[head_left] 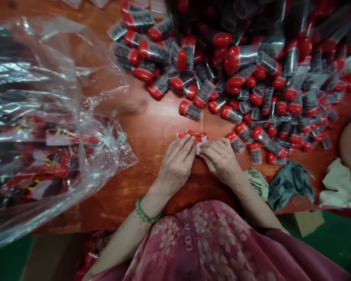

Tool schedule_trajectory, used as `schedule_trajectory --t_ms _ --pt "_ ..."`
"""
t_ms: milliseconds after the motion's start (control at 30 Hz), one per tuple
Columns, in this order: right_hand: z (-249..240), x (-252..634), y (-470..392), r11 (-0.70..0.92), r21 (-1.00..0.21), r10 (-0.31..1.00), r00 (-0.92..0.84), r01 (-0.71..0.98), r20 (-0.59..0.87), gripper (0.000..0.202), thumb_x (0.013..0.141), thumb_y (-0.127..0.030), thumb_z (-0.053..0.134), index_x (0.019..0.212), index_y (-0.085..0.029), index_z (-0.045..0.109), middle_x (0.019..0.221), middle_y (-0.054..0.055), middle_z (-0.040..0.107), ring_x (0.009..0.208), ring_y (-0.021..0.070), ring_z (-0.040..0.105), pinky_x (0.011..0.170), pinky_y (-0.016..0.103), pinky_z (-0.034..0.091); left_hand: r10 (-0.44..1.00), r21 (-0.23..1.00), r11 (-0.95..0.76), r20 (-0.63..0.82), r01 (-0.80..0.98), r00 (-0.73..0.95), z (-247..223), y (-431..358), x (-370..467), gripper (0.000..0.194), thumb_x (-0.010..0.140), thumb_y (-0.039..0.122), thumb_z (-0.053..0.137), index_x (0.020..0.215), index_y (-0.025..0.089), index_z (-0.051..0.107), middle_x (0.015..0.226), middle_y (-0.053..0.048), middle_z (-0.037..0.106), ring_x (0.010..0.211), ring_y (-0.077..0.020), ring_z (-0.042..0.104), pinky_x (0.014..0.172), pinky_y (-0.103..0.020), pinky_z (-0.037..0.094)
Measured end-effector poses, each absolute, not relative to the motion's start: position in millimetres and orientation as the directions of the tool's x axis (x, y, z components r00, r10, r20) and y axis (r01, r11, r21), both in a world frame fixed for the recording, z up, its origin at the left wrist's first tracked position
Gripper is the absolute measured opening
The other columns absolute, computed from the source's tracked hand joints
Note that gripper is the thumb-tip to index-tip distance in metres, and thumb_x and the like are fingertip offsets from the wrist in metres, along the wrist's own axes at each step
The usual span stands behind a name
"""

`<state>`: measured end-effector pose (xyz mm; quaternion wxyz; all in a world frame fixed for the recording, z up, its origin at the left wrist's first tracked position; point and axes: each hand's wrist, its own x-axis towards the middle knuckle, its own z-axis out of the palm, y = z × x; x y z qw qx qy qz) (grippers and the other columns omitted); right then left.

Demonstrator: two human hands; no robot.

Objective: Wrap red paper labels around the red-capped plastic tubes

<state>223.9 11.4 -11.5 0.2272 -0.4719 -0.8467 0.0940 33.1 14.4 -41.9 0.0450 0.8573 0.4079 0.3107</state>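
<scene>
A small red-and-white printed packet [198, 137] lies flat on the table in front of me. My left hand [177, 162] presses on its left part, fingers held together. At its right, white end, my right hand [220, 158] has thumb and fingers pinched on the edge. Part of the packet is covered by my fingers, so I cannot tell what is inside it. Just beyond my hands lies a clear tube with a red cap [191, 111], filled with small dark pieces. Another red-capped tube [235, 143] sits close to my right hand.
Many more red-capped tubes [236, 56] are heaped across the back and right. A large clear plastic bag [99, 164] holding red printed packs [51, 162] fills the left. Crumpled cloths, one dark green [291, 184], lie at the front right edge of the reddish table [117, 195].
</scene>
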Motion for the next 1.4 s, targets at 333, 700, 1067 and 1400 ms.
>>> schedule_trajectory --t_ms 333,700,1067,1400 --pt "9.3 290.2 -3.9 0.017 -0.009 0.998 -0.018 1.000 -0.060 0.040 0.093 -0.038 0.061 0.119 -0.008 0.065 0.102 0.019 0.067 0.097 0.0354 0.055 0.084 0.047 0.047 0.787 0.479 -0.612 0.447 0.630 0.425 -27.2 30.3 41.2 0.018 0.095 0.024 0.061 0.090 0.012 0.073 0.083 -0.008 0.072 0.073 -0.0160 0.059 0.069 -0.027 0.050" --pt "-2.9 293.4 -7.4 0.069 -0.618 0.998 -0.058 0.783 0.039 0.026 0.096 -0.032 0.058 0.117 -0.020 0.067 0.097 0.006 0.067 0.085 0.0213 0.063 0.079 0.036 0.052 0.961 0.899 -0.257 0.199 0.354 0.191 -13.5 37.6 37.2 0.003 0.079 0.019 0.078 0.077 0.018 0.076 0.075 -0.002 0.076 0.067 -0.0134 0.069 0.066 -0.026 0.054" --pt "33.7 267.9 -10.8 0.290 -0.783 0.941 -0.313 0.550 0.128 0.028 0.094 -0.025 0.064 0.122 -0.027 0.066 0.107 0.004 0.074 0.093 0.0191 0.070 0.083 0.032 0.056 0.908 0.868 -0.410 0.357 0.282 0.220 6.8 17.5 29.4 0.006 0.076 0.013 0.080 0.077 0.016 0.076 0.074 -0.002 0.075 0.067 -0.0099 0.069 0.064 -0.021 0.054" --pt "47.1 262.8 -10.6 0.354 -0.595 0.839 -0.527 0.722 -0.139 0.027 0.099 -0.026 0.056 0.124 -0.023 0.066 0.088 0.004 0.063 0.074 0.0153 0.063 0.068 0.028 0.051 0.872 0.867 -0.438 0.345 0.238 0.349 1.6 8.7 23.2 0.008 0.082 0.020 0.078 0.079 0.015 0.074 0.072 -0.003 0.074 0.066 -0.0107 0.068 0.063 -0.022 0.055"
